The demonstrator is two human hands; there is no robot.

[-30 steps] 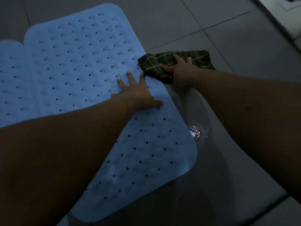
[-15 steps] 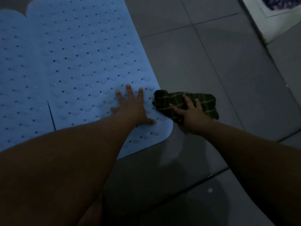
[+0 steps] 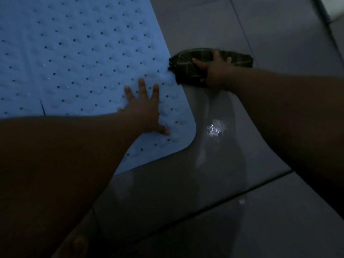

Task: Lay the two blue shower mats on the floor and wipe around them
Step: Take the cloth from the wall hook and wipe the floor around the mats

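A light blue shower mat (image 3: 83,53) with small holes lies flat on the grey tiled floor. A dark gap (image 3: 42,107) marks where a second blue mat (image 3: 16,97) meets it on the left. My left hand (image 3: 145,110) presses flat on the near right corner of the mat, fingers spread. My right hand (image 3: 216,71) presses down on a dark green striped cloth (image 3: 188,62) lying on the floor right against the mat's right edge.
The grey floor tiles (image 3: 279,34) stretch to the right and toward me, with grout lines. A wet streak with a bright glint (image 3: 215,129) runs down the tile below the cloth. A pale raised edge (image 3: 333,8) shows at the top right corner.
My right hand has slid the cloth farther away along the mat's right edge, leaving a wet trail. My left hand stayed pressed on the mat near its corner. The view shifted.
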